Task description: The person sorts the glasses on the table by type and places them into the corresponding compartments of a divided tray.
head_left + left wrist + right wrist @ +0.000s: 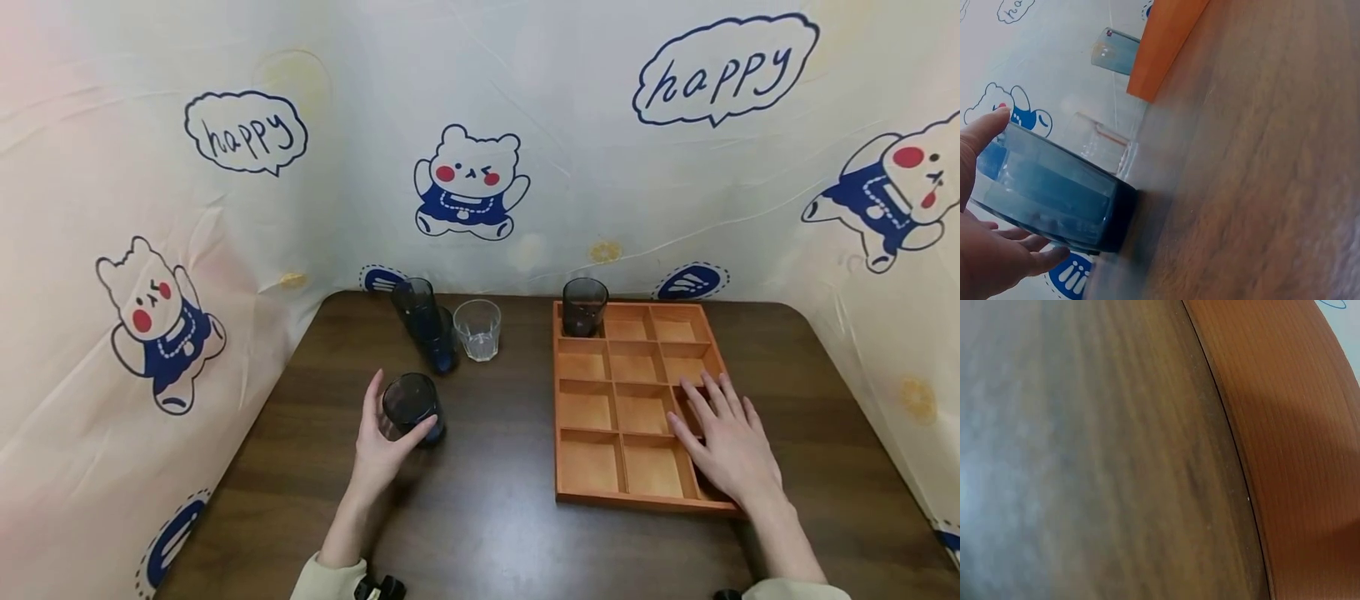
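One clear glass [477,332], dark glassware [423,319] beyond blue tumbler [411,403] in left hand [378,450].

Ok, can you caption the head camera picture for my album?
Left hand around a dark glass, right hand on a wooden tray, another glass in its far left corner.

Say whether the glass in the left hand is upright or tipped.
Upright: in the left wrist view, the glass has its base toward the table.
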The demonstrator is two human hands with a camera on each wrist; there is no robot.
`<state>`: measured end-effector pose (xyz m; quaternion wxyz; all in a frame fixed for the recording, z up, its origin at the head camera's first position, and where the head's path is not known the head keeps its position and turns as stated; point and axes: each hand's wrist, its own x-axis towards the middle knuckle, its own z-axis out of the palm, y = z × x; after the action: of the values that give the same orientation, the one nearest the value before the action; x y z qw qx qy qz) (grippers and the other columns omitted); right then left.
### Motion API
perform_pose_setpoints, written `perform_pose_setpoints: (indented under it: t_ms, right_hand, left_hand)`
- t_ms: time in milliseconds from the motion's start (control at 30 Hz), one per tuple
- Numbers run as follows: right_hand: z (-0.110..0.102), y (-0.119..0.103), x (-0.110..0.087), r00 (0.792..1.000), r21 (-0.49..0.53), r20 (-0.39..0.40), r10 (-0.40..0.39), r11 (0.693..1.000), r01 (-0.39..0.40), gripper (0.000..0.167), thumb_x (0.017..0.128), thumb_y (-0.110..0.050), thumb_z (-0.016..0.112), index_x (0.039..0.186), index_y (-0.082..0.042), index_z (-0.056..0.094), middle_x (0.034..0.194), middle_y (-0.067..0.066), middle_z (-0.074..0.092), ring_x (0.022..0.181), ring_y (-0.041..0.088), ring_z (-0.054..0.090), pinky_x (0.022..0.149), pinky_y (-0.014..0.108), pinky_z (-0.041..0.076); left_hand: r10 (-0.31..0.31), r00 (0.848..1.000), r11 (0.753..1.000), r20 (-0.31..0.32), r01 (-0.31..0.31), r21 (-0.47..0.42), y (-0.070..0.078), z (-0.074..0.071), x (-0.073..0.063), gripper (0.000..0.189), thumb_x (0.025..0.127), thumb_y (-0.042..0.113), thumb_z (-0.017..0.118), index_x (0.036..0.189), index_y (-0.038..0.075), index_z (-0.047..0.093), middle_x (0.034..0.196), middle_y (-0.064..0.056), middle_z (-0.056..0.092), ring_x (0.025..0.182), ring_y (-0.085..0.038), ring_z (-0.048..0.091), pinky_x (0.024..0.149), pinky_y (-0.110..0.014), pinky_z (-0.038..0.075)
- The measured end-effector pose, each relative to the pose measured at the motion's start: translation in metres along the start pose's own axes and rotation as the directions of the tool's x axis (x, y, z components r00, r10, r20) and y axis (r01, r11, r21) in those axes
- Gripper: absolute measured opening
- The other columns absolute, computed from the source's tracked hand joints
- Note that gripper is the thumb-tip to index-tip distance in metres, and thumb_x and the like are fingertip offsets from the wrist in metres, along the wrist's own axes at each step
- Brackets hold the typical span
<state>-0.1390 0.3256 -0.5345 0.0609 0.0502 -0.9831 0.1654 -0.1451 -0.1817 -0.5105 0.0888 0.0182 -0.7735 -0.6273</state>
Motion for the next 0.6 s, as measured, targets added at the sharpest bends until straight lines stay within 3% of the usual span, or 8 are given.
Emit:
perform_pose_setpoints:
  t_ms: [200,400,600]
  right_hand:
    - [0.0025,-0.001,-0.0017,1.0,0.006,-0.005,0.003,1.0,-0.003,0.073,0.111,-0.055,0.056,0.169,-0.013,0.041,0.175,0.032,0.033,0.167,0.053,0.02,0.125,0.081,0.021]
    - [0.0034,-0.001,-0.0027,1.0,0.007,-0.021,-0.004,1.0,0.004,0.072,0.111,-0.054,0.056,0.168,-0.012,0.042,0.174,0.031,0.034,0.167,0.053,0.022,0.125,0.08,0.022]
    - [0.0023,0.0,-0.0009,1.0,-0.003,-0.02,-0.004,1.0,0.004,0.072,0.111,-0.055,0.056,0.168,-0.012,0.043,0.174,0.032,0.035,0.166,0.053,0.023,0.125,0.08,0.023]
  left_hand:
    - [-0.049,0.999,0.999,0.015,0.049,0.004,-0.001,-0.0007,0.0001,0.105,0.092,0.003,0.087,0.174,0.021,0.025,0.162,-0.016,0.057,0.145,-0.033,0.057,0.11,-0.012,0.047]
    - [-0.074,0.997,0.997,0.027,0.073,0.02,-0.0006,-0.0036,0.001,0.097,0.093,0.006,0.087,0.172,0.022,0.034,0.16,-0.015,0.058,0.142,-0.03,0.057,0.108,-0.011,0.048]
    - [-0.077,0.997,0.997,0.013,0.077,-0.026,-0.0016,-0.0019,0.0,0.091,0.092,0.002,0.087,0.168,0.019,0.041,0.158,-0.014,0.06,0.144,-0.026,0.058,0.113,-0.013,0.047]
